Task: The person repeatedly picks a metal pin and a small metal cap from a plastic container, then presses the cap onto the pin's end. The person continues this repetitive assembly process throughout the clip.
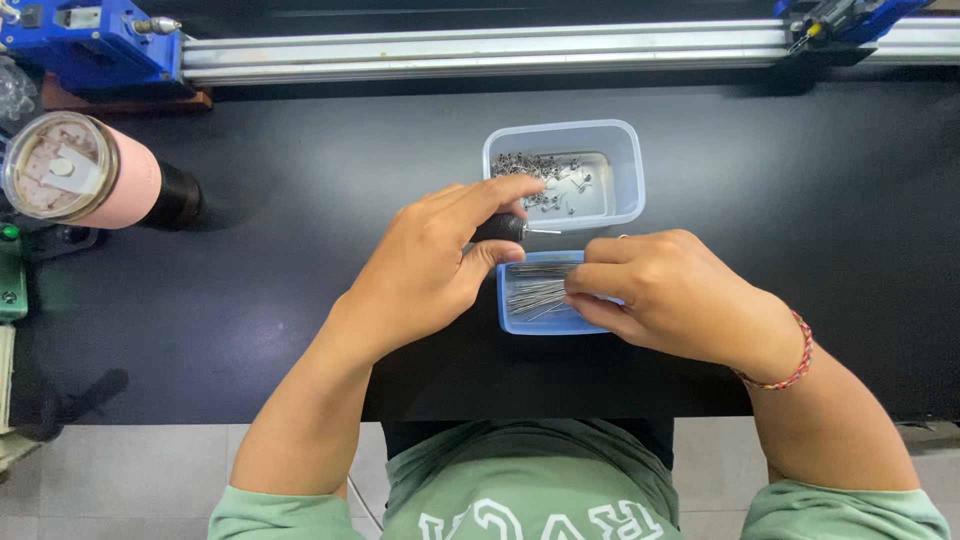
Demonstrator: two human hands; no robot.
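Black and matte, the workbench (250,300) fills the view, with a silvery metal rail (480,50) running across its far edge between two blue fixtures. At nine to ten o'clock a pink tumbler (90,178) with a clear lid lies tipped toward the camera.

From seven o'clock the left forearm rises inward, wrist bent so that the left hand (430,270) curls rightward. Its thumb and forefinger are pressed together around a small black tool (500,228), whose thin metal tip points to three o'clock.

Just past that tip, at twelve o'clock, a clear plastic tub (625,170) holds a scatter of tiny metal parts. Touching its near side, a blue shallow tray (515,315) carries a bundle of thin wires (535,290).

From five o'clock the right forearm, wearing a red braided bracelet (795,365), angles in. The right hand (670,290) lies knuckles up over the tray, fingertips closed in a pinch on the wires' right ends.
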